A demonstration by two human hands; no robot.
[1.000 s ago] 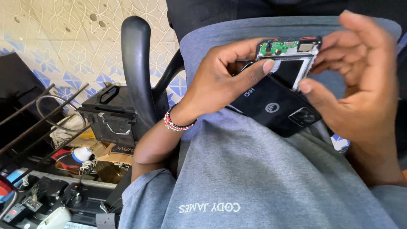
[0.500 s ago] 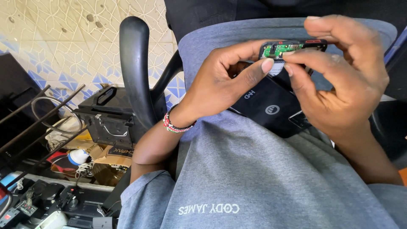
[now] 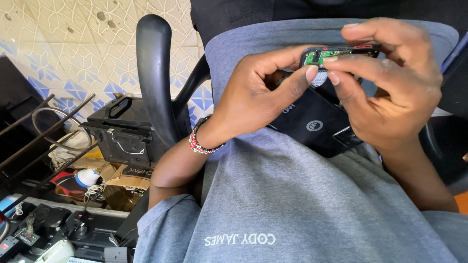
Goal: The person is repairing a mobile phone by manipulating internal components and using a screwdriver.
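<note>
Taking the black chair armrest (image 3: pixel 155 78) as the landmark: well to its left and lower lies a clutter of cables, black metal bars and small electronic parts (image 3: pixel 53 229) on the floor, and just left of it, partly behind its stem, sits a black boxy case (image 3: pixel 124 131) with a cardboard carton (image 3: pixel 119 178) below. To the right of the armrest the left hand (image 3: pixel 253 100), a beaded bracelet (image 3: pixel 199 144) at its wrist, has its fingers curled closed around a small opened device with a green circuit board (image 3: pixel 327 53), thumb pressed on the near edge. Further right of the armrest, the right hand (image 3: pixel 390 92) closes on the same device from the other side, its forefinger and thumb pinched at the board's rim, touching the left thumb. Under both hands, resting on the grey shirt (image 3: pixel 292 204) over the lap, lies a flat black device (image 3: pixel 312 124). It seems the work is seating or freeing the board; it would go best with the left hand steady, light pressure at the edges only, and fingertips off the components
</note>
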